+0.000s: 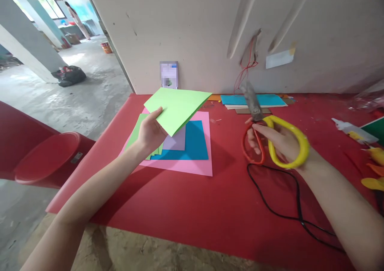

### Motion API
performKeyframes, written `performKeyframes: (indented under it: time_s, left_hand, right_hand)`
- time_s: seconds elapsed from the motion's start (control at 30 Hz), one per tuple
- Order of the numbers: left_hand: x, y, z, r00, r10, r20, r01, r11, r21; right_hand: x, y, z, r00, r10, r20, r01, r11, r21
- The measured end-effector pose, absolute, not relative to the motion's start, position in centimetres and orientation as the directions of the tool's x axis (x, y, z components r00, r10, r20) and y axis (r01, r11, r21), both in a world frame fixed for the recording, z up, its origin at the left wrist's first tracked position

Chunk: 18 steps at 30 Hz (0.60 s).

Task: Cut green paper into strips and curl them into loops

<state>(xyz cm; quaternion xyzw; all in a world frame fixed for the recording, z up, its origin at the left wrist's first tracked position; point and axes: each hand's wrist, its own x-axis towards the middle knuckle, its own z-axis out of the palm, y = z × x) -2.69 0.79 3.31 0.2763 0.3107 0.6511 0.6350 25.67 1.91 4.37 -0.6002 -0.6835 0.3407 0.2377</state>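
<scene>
No text can be read here. The small card (168, 74) standing against the wall behind the counter (228, 191) is blurred out. The white label (279, 58) stuck on the wall and the small sticker on the red stool (76, 157) show no letters I can make out.

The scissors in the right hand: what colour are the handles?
On the scissors, one handle is yellow and one red, in the head view.
</scene>
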Motion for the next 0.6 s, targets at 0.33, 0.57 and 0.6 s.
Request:
performKeyframes:
  time_s: [0.33,0.57,0.6]
  left_hand:
    - [-3.7,1.5,2.7,-0.128,0.991,-0.033,-0.587,-0.049,0.808]
    - [-4.1,2.0,2.0,-0.124,0.992,-0.024,-0.595,-0.055,0.802]
    - [-4.0,2.0,2.0,-0.121,0.992,-0.029,-0.594,-0.049,0.803]
  right_hand:
    - [24.0,-2.0,5.7,-0.822,0.565,-0.064,-0.194,-0.384,-0.903]
    - [23.8,-2.3,5.5,-0.883,0.468,-0.045,-0.168,-0.404,-0.899]
    - [23.8,-2.4,5.4,-0.880,0.474,-0.034,-0.176,-0.392,-0.903]
